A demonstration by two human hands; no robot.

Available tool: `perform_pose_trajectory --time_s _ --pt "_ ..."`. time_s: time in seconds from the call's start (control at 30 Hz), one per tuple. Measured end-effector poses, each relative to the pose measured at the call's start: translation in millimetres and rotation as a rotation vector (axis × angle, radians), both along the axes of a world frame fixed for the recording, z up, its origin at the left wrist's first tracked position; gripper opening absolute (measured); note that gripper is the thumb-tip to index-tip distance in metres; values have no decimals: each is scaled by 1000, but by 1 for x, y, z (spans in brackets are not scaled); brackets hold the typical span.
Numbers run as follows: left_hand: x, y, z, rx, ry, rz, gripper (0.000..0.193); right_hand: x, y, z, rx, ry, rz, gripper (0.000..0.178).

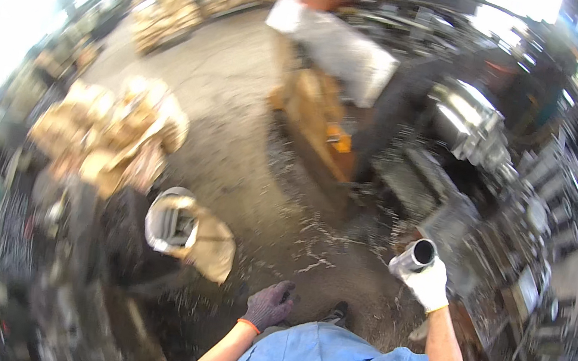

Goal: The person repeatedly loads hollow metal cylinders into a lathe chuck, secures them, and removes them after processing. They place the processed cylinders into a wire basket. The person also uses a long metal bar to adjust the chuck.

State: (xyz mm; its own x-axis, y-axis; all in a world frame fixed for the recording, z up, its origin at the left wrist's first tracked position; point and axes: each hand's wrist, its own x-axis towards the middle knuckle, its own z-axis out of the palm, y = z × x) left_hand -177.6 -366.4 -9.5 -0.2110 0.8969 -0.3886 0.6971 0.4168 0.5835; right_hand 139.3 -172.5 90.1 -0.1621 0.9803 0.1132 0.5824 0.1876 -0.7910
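Observation:
In my right hand (430, 284), which wears a white glove with a yellow cuff, is a short metal tube (410, 260). My fingers wrap its side, and its round dark opening faces up toward me. My left hand (269, 304) wears a dark purplish glove with an orange cuff. It hangs low in front of my body with nothing in it, the fingers loosely apart. Nearest to it, a bit further left, stands a container (173, 222) with a pale rim and grey metal pieces inside. Tan wrapping (214, 246) hangs from its side.
To the right is a machine with a shiny round metal chuck (465, 121) and a bed strewn with shavings. Ahead stands a wooden cabinet (309, 100) under a pale sheet (344, 49). Crumpled tan sacking (112, 126) lies at left. Curled shavings (316, 249) litter the floor. Much is motion-blurred.

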Motion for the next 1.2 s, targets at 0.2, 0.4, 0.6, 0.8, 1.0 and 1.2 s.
perform_pose_trajectory --time_s 0.2,0.4,0.6,0.8,1.0,1.2 --pt "-82 -185 -10 34 -27 537 52 -225 -85 -11 -51 -298 839 40" --pt "-75 -356 3 10 34 1383 47 -389 -216 -8 4 -289 1608 46" --pt "50 -471 -50 292 153 2386 52 -513 -362 10 100 -181 2105 46" --pt "171 -531 -73 401 849 3240 70 -610 -483 16 51 -48 2261 66" --pt "187 -552 -48 56 1316 3099 56 -667 -511 15 28 -254 2509 70" --pt "236 -580 -67 1100 988 3180 39 -767 -498 65 303 -243 2720 48"
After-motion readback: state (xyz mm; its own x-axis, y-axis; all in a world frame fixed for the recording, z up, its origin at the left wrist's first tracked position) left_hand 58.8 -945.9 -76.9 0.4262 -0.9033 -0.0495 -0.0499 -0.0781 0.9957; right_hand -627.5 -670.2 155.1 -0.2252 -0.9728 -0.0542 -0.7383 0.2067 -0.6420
